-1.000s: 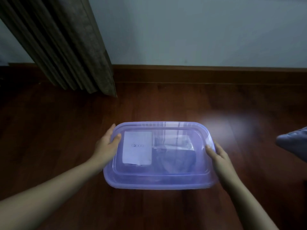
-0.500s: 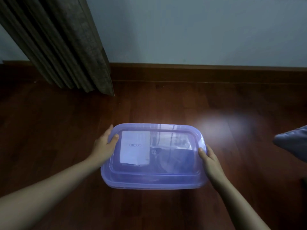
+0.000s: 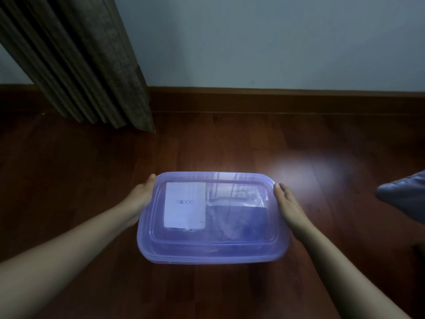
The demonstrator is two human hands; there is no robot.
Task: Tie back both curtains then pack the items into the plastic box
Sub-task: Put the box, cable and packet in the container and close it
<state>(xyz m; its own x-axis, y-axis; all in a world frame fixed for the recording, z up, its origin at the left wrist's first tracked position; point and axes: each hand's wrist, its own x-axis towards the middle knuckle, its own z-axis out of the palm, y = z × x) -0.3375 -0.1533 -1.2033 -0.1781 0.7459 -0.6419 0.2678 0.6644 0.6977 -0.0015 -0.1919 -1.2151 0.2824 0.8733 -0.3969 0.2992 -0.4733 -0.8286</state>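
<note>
Both thumbs have come off the lid (image 3: 213, 237) since half a second ago. The plastic box (image 3: 211, 255) sits closed on the floor (image 3: 230, 146) at 6 o'clock, with a white card (image 3: 185, 204) and darker items showing through. The right grip (image 3: 288, 206) lies flat and straight-fingered at its 3 o'clock side. The left grip (image 3: 140, 196) rests at 9 o'clock with its fingers hidden, so I cannot tell its hold. Packing looks finished; whether the curtain (image 3: 92, 65) at 10 o'clock is tied is out of view.
</note>
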